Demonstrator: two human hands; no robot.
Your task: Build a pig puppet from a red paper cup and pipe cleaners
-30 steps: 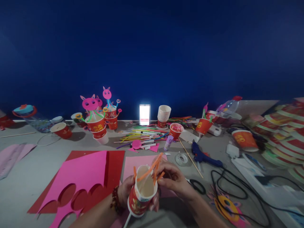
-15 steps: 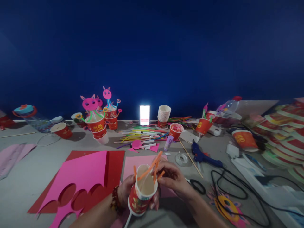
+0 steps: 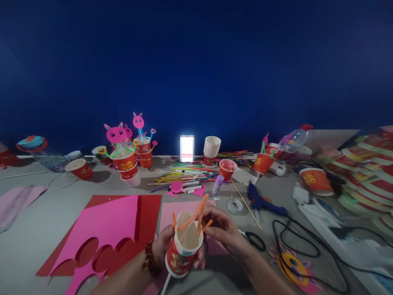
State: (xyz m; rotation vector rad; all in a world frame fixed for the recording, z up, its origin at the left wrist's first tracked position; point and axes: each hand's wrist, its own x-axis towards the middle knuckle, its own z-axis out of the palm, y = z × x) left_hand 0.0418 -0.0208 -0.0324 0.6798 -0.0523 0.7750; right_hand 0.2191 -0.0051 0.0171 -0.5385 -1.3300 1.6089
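A red patterned paper cup [image 3: 181,259] with a white rim is held tilted toward me at the bottom centre. My left hand [image 3: 162,248] wraps round its left side, with fingertips showing past its right side. Orange pipe cleaners [image 3: 199,213] stick up from the cup's rim and cross over its mouth. At the right of the rim, my right hand [image 3: 222,229] pinches an orange pipe cleaner between bent fingers. A white stick [image 3: 166,283] extends down from the cup's base.
Pink sheet [image 3: 113,221] with round cut-outs lies on red paper at left. Beyond are a glue stick [image 3: 217,184], clear tape [image 3: 234,205], many pipe cleaners [image 3: 184,174] and decorated cups [image 3: 124,164]. Scissors [image 3: 256,241], a blue glue gun [image 3: 265,204] and black cable [image 3: 307,246] lie right.
The cup and the orange pipe cleaners have shifted very slightly. Both hands keep nearly the same places and holds.
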